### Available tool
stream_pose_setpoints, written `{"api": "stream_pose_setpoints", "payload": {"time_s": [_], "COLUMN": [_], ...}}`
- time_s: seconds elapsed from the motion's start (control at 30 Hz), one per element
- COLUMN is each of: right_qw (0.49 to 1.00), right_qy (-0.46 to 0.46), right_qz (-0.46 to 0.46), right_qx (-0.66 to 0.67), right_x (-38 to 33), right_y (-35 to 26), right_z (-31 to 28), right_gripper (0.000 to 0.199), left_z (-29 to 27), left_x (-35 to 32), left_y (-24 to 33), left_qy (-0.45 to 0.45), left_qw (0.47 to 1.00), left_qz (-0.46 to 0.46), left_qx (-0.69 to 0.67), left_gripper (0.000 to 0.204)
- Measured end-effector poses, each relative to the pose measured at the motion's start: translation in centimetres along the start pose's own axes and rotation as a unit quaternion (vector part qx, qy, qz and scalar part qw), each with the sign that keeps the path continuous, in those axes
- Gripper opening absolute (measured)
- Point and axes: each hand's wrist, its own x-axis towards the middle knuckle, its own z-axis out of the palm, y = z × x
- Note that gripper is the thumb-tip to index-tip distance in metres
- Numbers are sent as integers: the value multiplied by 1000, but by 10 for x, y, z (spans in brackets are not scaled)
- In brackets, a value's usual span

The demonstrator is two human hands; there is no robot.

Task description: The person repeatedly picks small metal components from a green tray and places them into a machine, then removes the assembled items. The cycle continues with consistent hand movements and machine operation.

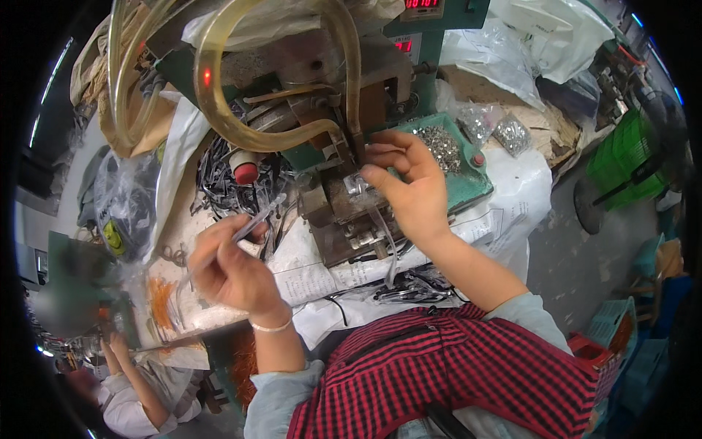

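Strip (265, 212) pinched in left hand (234, 267), left of centre, probably unworked; second strip (382, 227) at central machine (314, 201), seemingly unfinished, right hand's (417, 186) grip there unclear.

A factory workshop, by the look of it: a greasy machine (292, 58) with thick tubing (202, 73), a red button (246, 173) and a lit counter (423, 5) stands on the surface (219, 313), beside a tray (474, 189) of small metal parts (439, 148). Plastic crates (621, 155) stand around, and a co-worker (139, 401) sits at another green machine (69, 267).
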Motion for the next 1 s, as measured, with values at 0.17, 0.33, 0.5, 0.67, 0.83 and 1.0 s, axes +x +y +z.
{"api": "stream_pose_setpoints", "payload": {"time_s": [0.17, 0.33, 0.5, 0.67, 0.83, 1.0], "right_qw": [997, 989, 977, 938, 807, 749], "right_qy": [-45, -121, 98, 87, 22, 18], "right_qz": [58, 57, -32, 49, 8, -33], "right_qx": [1, -67, -187, -332, -590, -661], "right_x": [-15, -3, 33, 2, -15, -10], "right_y": [-39, -49, -7, 31, 24, 43], "right_z": [6, -22, -109, -163, -142, -134], "right_gripper": [61, 62, 57, 32, 17, 8], "left_z": [13, 50, 60, 60, 60, 33], "left_x": [-4, -25, -31, -35, -38, -63], "left_y": [29, 14, -8, -7, -8, 14], "left_qy": [-190, -318, -319, -325, -308, -324], "left_qw": [955, 869, 871, 882, 896, 920], "left_qz": [172, 291, 315, 276, 260, 124], "left_qx": [148, 243, 201, 199, 186, 183], "left_gripper": [17, 22, 19, 29, 29, 32]}}
